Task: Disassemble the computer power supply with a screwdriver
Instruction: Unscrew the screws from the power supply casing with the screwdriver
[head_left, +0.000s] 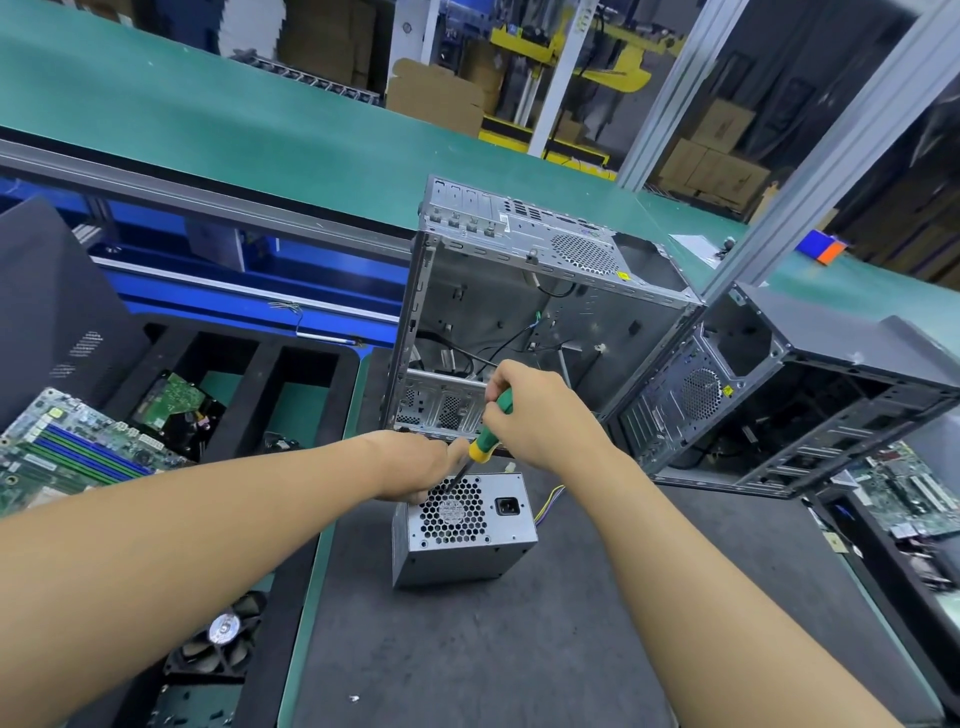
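Both forearms reach forward over the counter. The right hand has its grip closed around the one green-and-yellow screwdriver, shaft angled down-left onto the single power supply. The left hand rests on its upper left corner; how far its grip closes is unclear. Two open computer cases stand behind.

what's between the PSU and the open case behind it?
Head view: both hands. The left hand rests on the PSU top edge; the right hand holds the screwdriver, in front of the case.
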